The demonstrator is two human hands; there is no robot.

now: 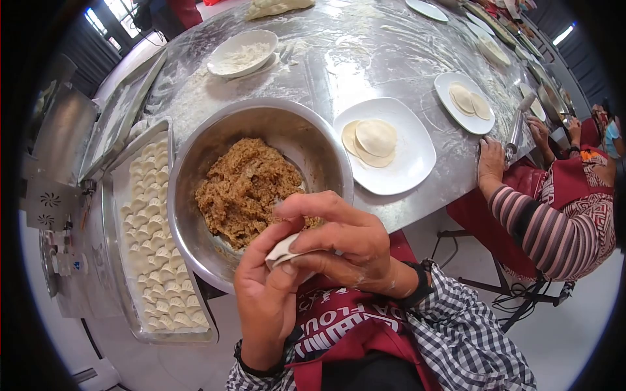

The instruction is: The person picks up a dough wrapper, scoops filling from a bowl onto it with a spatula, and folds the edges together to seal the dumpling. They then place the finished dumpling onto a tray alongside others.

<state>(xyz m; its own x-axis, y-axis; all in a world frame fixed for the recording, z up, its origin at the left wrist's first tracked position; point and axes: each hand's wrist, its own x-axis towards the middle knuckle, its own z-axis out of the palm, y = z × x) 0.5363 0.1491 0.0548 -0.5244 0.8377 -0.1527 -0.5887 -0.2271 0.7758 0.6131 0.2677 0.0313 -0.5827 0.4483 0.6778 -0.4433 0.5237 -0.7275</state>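
Between my two hands is a folded dumpling (282,253), pale and partly hidden by the fingers. My left hand (264,287) holds it from below and the left, thumb against its edge. My right hand (349,244) grips the same dumpling from the right, thumb and fingers at its rim. Just beyond them stands a large steel bowl (313,117) with brown minced filling (244,186) in it. To the right of the bowl, round dough wrappers (375,138) lie stacked on a white square plate (414,159).
A tray (171,140) of shaped dumplings (156,228) in rows lies left of the bowl. A white bowl of flour (242,53) stands behind on the floury steel table (300,72). At right, another person's hand (490,159) is beside a rolling pin (516,127) and a plate of wrappers (464,103).
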